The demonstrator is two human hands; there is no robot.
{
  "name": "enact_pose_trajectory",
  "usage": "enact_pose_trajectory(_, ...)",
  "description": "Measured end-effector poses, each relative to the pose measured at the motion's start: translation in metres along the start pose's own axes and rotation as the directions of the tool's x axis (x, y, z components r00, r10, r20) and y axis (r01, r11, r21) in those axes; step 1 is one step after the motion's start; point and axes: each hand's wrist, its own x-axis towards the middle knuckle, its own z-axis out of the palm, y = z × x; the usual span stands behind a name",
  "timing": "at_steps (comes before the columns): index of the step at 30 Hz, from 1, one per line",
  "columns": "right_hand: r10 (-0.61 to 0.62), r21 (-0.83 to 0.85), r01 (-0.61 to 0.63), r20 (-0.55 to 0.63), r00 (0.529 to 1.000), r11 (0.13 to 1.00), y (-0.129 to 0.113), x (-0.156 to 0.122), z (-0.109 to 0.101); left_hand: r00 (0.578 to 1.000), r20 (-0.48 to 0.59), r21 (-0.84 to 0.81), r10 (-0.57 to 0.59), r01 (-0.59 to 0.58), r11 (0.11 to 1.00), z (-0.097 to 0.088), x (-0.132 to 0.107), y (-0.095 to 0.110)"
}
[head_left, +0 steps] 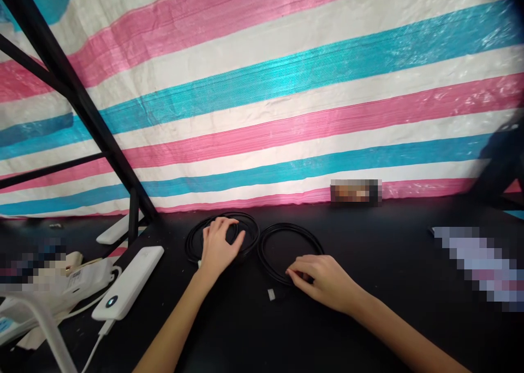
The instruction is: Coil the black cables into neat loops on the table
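Two black coiled cables lie side by side on the black table (229,329). Over the left coil (257,230) is my left hand (219,247), its fingers curved and the thumb spread apart from them. The fingertips are at the loops, with no clear grip on them. My right hand (321,277) is closed at the near right part of the right coil (286,226), thumb and forefinger pinched together on the cable. A USB plug (271,295) with a bright metal end lies just in front of the right coil, left of my right hand.
A white power bank (129,283) with a lit display and a plugged-in white cable sits at left. Beside it are a white power strip (16,318) and an adapter (88,280). A black metal frame (94,119) rises there. Striped sheeting (286,89) hangs behind.
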Motion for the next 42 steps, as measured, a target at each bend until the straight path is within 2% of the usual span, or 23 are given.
enact_pose_trajectory(2,0.003,-0.002,-0.003,0.004,1.000,1.000,0.000,0.000,0.000,0.980,-0.037,0.117,-0.195,0.198,0.973,0.001,0.005,-0.016)
enact_pose_trajectory(3,0.004,-0.002,-0.004,0.005,1.000,1.000,0.000,0.000,0.000,0.954,-0.027,0.173,-0.299,0.299,0.938,0.002,0.006,-0.025)
enact_pose_trajectory(4,0.004,-0.001,-0.004,0.006,1.000,1.000,0.000,0.000,0.000,0.921,0.005,0.220,-0.389,0.379,0.899,0.003,0.008,-0.034)
enact_pose_trajectory(6,-0.001,0.003,0.001,0.004,1.000,1.000,0.000,0.000,0.000,0.863,0.104,0.267,-0.495,0.455,0.850,0.004,0.009,-0.050)
enact_pose_trajectory(8,-0.010,0.006,0.010,-0.002,1.000,1.000,0.001,0.000,0.001,0.839,0.181,0.255,-0.514,0.465,0.848,0.004,0.010,-0.064)
enact_pose_trajectory(10,-0.011,0.003,0.011,-0.004,1.000,1.000,0.001,0.000,0.001,0.836,0.186,0.225,-0.516,0.475,0.851,0.001,0.011,-0.075)
enact_pose_trajectory(13,-0.006,-0.001,0.006,0.002,1.000,1.000,0.000,0.000,0.000,0.822,0.119,0.191,-0.557,0.531,0.826,-0.005,0.012,-0.086)
enact_pose_trajectory(18,0.009,0.013,-0.009,0.008,1.000,1.000,-0.001,0.000,-0.001,0.803,-0.053,0.086,-0.594,0.596,0.798,-0.018,0.017,-0.096)
enact_pose_trajectory(21,0.023,0.030,-0.024,0.006,1.000,0.999,-0.001,0.001,0.000,0.808,-0.114,-0.010,-0.579,0.581,0.814,-0.024,0.022,-0.098)
enact_pose_trajectory(24,0.029,0.046,-0.029,0.003,1.000,0.999,-0.001,0.001,0.000,0.827,-0.093,-0.293,-0.554,0.509,0.809,-0.028,0.024,-0.095)
enact_pose_trajectory(26,0.031,0.051,-0.031,-0.001,1.000,0.998,-0.001,0.001,-0.001,0.839,-0.078,-0.492,-0.539,0.438,0.753,-0.031,0.024,-0.089)
enact_pose_trajectory(28,0.034,0.053,-0.034,-0.004,0.999,0.998,-0.001,0.001,-0.001,0.843,-0.076,-0.616,-0.532,0.380,0.690,-0.035,0.023,-0.079)
enact_pose_trajectory(30,0.038,0.052,-0.037,-0.005,0.999,0.998,-0.001,0.000,-0.001,0.860,-0.055,-0.711,-0.508,0.324,0.625,-0.040,0.022,-0.068)
enact_pose_trajectory(34,0.048,0.050,-0.048,-0.003,0.999,0.998,0.001,0.000,0.001,0.924,0.065,-0.824,-0.377,0.263,0.501,-0.051,0.020,-0.054)
enact_pose_trajectory(37,0.053,0.063,-0.054,0.010,0.999,0.997,0.001,0.000,0.001,0.948,0.143,-0.894,-0.283,0.247,0.375,-0.056,0.018,-0.050)
enact_pose_trajectory(42,0.119,0.177,-0.119,0.008,0.993,0.977,-0.001,-0.001,-0.003,0.947,0.205,-0.975,-0.245,0.220,0.034,-0.052,0.016,-0.030)
